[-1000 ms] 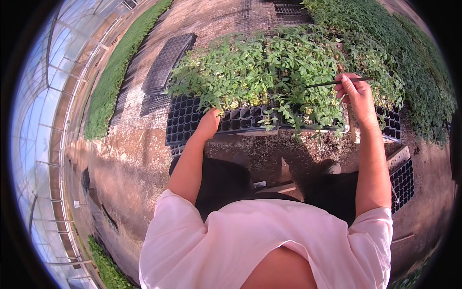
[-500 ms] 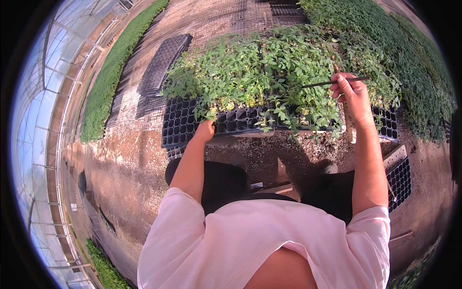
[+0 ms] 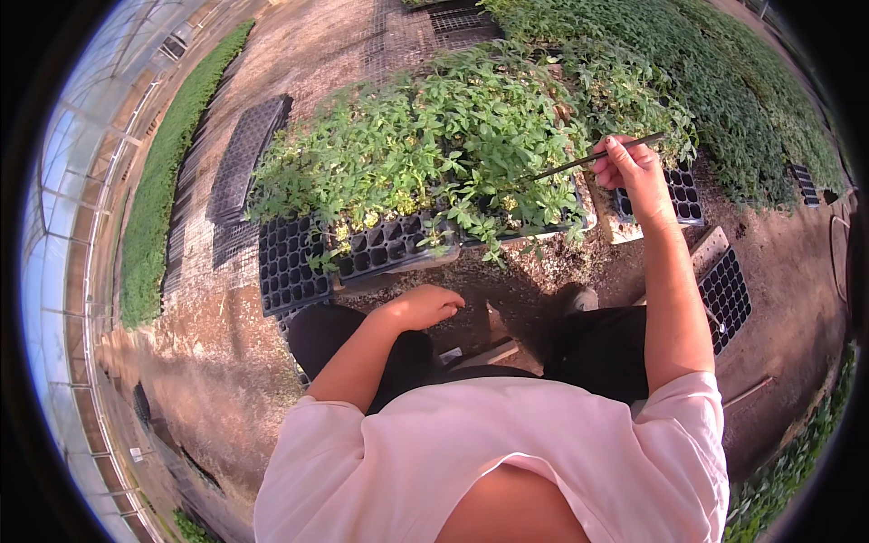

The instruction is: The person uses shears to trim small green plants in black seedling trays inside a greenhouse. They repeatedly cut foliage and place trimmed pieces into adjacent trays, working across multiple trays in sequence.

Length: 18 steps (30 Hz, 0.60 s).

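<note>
At the far left, a long strip of low green plants [image 3: 172, 181] is seen. Next, a flat dark tray [image 3: 252, 149] is laid on mesh. Nearer the body, a black cell tray [image 3: 294, 271] is shown with its cells exposed; just beside it, a second cell tray [image 3: 389, 255] is largely covered by leafy seedlings [image 3: 353, 149]. The left hand [image 3: 418, 308] is held above the dark-clothed left leg [image 3: 324, 337], apart from the trays; its fingers are loosely curled, and whether anything is gripped cannot be told. Farther right, more seedlings are crossed by a thin dark stick [image 3: 570, 166], its lower end aimed left among the leaves. The stick is grasped slantwise by the thumb and fingers of the right hand [image 3: 640, 176]. Beyond that hand, another cell tray [image 3: 685, 195] is partly seen, and a further black tray [image 3: 727, 300] is placed nearer the body.
</note>
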{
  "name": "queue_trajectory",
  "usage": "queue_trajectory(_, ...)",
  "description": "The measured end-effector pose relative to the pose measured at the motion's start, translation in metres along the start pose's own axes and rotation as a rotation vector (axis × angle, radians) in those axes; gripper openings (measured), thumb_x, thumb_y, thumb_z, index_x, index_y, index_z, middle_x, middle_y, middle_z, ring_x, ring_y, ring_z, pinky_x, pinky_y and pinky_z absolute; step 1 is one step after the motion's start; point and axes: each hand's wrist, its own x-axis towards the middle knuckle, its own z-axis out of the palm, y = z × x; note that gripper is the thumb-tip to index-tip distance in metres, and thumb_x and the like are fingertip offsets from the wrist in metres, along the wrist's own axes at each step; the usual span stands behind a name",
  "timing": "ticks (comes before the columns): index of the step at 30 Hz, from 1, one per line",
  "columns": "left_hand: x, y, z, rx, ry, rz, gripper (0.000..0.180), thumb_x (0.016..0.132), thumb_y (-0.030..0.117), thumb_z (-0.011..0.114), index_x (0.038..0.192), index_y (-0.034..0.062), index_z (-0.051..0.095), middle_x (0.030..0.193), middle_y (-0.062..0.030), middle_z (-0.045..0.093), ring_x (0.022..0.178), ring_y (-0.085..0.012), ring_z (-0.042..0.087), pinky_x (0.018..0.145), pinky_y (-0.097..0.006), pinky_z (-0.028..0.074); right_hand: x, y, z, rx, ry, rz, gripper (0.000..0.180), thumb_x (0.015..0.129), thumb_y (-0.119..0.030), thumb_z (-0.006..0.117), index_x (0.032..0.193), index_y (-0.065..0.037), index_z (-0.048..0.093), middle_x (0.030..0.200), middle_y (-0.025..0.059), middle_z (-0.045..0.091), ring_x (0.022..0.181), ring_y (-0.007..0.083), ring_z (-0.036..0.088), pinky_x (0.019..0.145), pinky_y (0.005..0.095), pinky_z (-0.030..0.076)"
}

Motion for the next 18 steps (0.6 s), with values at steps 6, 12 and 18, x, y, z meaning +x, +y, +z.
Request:
queue_trajectory(6,0.040,0.045,-0.062,0.190,0.313,0.132,0.020,0.087,0.015,0.050,0.103,0.0062,0.059,0.096,-0.0126,0.063,0.088,-0.0311,0.059,0.077,-0.039,0.047,0.014,0.024,0.042,-0.164,-0.158,0.008,0.023,0.091,-0.025,0.052,0.097,-0.005,0.060,0.077,0.0011,0.062,0.061,0.0053,0.055,0.052,0.0184,0.044)
queue_trajectory(12,0.084,0.033,-0.117,0.330,0.349,-0.169,0.019,0.086,0.015,0.049,0.100,0.0080,0.061,0.098,-0.0113,0.062,0.092,-0.0298,0.058,0.081,-0.039,0.046,0.026,0.026,0.049,-0.174,-0.007,0.018,0.017,0.089,-0.018,0.053,0.096,-0.004,0.061,0.078,0.0031,0.064,0.064,0.0075,0.059,0.056,0.0211,0.046)
queue_trajectory(18,0.125,0.021,-0.114,0.372,0.363,-0.085,0.029,0.086,0.015,0.050,0.114,0.0093,0.056,0.125,-0.0081,0.049,0.115,-0.0257,0.046,0.097,-0.037,0.038,0.029,0.025,0.038,-0.170,0.019,0.024,0.019,0.090,-0.019,0.053,0.097,-0.003,0.061,0.079,0.0034,0.064,0.063,0.0071,0.058,0.055,0.0202,0.045)
